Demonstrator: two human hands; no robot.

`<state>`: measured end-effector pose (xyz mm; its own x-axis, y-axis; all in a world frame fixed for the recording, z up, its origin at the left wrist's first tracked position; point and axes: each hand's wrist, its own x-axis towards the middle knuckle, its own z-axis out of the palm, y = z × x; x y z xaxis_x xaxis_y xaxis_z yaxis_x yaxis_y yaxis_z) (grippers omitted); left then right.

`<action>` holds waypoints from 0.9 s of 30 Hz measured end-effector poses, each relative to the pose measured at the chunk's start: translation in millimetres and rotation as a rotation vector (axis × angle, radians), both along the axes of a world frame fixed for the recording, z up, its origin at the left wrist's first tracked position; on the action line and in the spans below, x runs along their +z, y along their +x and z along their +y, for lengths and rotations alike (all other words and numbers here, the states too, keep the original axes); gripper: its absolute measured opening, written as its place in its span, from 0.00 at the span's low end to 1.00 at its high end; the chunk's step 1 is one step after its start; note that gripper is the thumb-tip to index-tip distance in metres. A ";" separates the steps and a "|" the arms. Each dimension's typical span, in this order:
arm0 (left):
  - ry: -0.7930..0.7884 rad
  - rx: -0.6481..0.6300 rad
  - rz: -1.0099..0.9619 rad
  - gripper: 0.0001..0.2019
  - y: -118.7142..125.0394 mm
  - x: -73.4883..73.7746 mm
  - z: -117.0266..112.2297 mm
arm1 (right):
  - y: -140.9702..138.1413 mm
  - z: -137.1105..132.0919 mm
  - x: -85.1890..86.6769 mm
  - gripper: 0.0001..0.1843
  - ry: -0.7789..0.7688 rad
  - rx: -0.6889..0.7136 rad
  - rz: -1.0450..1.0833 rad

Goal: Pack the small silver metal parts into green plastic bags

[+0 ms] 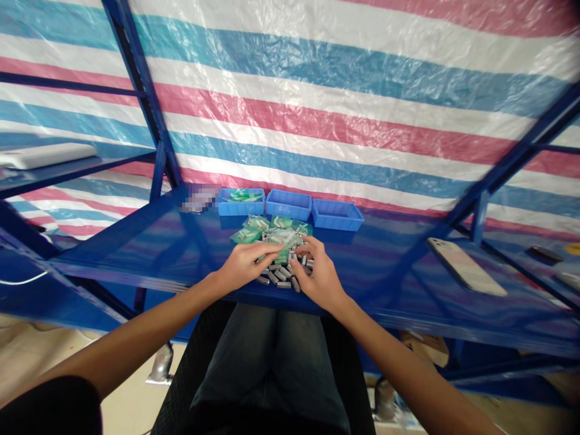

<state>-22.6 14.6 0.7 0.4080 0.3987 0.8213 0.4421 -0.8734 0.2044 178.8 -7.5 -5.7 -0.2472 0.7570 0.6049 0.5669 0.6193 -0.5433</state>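
Observation:
My left hand (247,264) reaches over the near edge of a pile, its straight fingers and thumb closed together in a pinch. Whatever sits between those fingertips is too small to make out; green see-through plastic lies right beside them. Across from it, my right hand (319,275) has its fingers curved and its thumb apart, close above the pile, with nothing plainly held. Below both hands lie several small silvery metal pieces (283,284), short and rounded. Behind them are small clear bags with green tint (244,234), some holding similar pieces.
Three blue bins stand in a row behind the pile: a left bin (240,208) with green bags inside, a middle bin (289,211) and a right bin (338,222). A white phone (466,266) lies at right on the blue table (389,260). Blue frame posts (158,121) rise at both sides.

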 end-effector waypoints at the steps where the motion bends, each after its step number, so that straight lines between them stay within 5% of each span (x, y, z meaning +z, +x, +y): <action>1: 0.013 -0.018 0.010 0.09 -0.3 -0.7 0.2 | 0.6 0.6 0.4 0.27 -0.046 0.014 0.074; 8: 0.013 -0.188 0.208 0.15 -2.4 -3.4 -2.9 | -2.0 4.3 3.5 0.26 -0.324 0.269 0.512; 12: -0.055 -0.149 0.271 0.17 -0.3 -0.9 -2.9 | -4.6 9.5 -0.7 0.27 -0.290 0.181 0.610; 15: -0.089 -0.007 0.169 0.16 0.1 -0.1 0.1 | -1.5 16.0 -5.0 0.30 -0.203 0.007 0.653; 19: -0.145 0.132 0.044 0.10 -0.9 -0.4 3.2 | 5.6 21.7 -9.0 0.22 -0.166 -0.127 0.578; 22: -0.165 0.104 0.085 0.10 -0.6 0.0 2.6 | 8.2 18.4 -8.3 0.09 -0.159 -0.139 0.446; 27: -0.177 0.035 0.185 0.11 -0.4 -1.0 1.6 | 8.0 6.8 -1.9 0.03 0.030 -0.187 0.259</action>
<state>-23.0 16.2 -0.4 0.5285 0.5461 0.6500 0.5156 -0.8147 0.2653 186.9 -0.7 -7.6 0.0600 0.7553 0.6526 0.5173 0.5356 -0.6675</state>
